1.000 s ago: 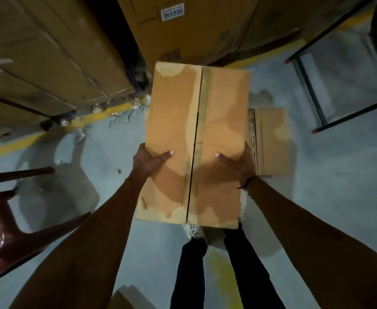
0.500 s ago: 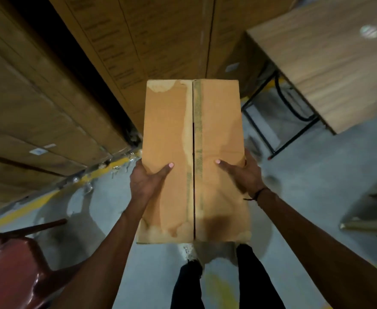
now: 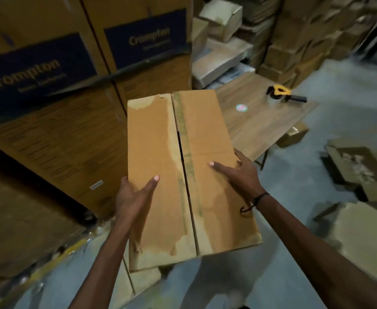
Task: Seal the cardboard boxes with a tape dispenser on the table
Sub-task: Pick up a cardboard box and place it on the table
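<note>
I carry a long brown cardboard box (image 3: 160, 152) in front of me, its two top flaps meeting along an untaped middle seam with old tape marks. My left hand (image 3: 134, 192) grips its left edge, thumb on top. My right hand (image 3: 238, 172) grips the right edge, thumb lying on the right flap. A yellow tape dispenser (image 3: 281, 93) with a black handle lies on the wooden table (image 3: 261, 121) beyond the box, to the right.
Tall stacked cartons (image 3: 49, 85) with blue printed panels stand at the left and behind. More boxes pile up at the back right. Torn open cardboard boxes (image 3: 356, 166) lie on the grey floor at the right, and a small box (image 3: 294, 134) sits under the table.
My view has swung up and right while I carry the box. The table top with the tape dispenser has come into sight. Both hands keep the same hold on the box.
</note>
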{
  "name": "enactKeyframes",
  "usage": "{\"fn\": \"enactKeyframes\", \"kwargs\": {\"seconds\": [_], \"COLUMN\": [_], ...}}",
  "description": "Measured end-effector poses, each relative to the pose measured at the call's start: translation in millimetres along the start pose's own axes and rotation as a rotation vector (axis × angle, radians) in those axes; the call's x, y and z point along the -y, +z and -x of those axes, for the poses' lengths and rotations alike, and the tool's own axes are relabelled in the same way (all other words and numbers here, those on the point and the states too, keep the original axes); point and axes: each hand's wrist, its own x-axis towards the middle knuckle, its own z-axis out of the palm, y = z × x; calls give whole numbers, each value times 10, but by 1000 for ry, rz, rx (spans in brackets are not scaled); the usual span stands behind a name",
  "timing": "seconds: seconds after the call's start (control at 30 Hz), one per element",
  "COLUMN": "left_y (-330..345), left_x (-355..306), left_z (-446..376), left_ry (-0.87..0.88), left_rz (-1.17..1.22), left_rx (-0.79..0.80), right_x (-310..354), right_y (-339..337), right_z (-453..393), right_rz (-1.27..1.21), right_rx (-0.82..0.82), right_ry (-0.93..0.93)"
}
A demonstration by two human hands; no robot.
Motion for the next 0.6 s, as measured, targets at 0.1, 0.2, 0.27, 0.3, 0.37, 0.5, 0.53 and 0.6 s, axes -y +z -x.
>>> {"fn": "enactKeyframes", "kwargs": {"seconds": [0.1,0.2,0.27,0.3,0.37,0.5,0.53,0.6], "left_y": [551,1019,1267,1378,1592,2021,2133,2358], "left_x": [-459,-841,-1049,-1151,-1351,-1670,-1731,-1821], "left_z": [91,137,103,70,-21,-365,-475,-743], "left_ry": [32,70,81,78,83,95,99,99], "left_rz": [44,40,27,21,17,-8,-9,-3], "left_rx": [22,20,19,27,45,35,36,30], "right_x": [43,50,84,110,117,46,15,-44], "right_y": [-621,-1144,-1413,-1522,-1706,-1947,-1987,-2046], "right_z": [-337,-702,-909,-996,-1189,-1723,-1891,-2242], "right_rz": [-4,41,59,64,69,89,88,91], "right_rx": [-28,-63,-62,-59,-58,-68,-61,-50], "right_ry": [0,19,10,8,16,23,28,36]}}
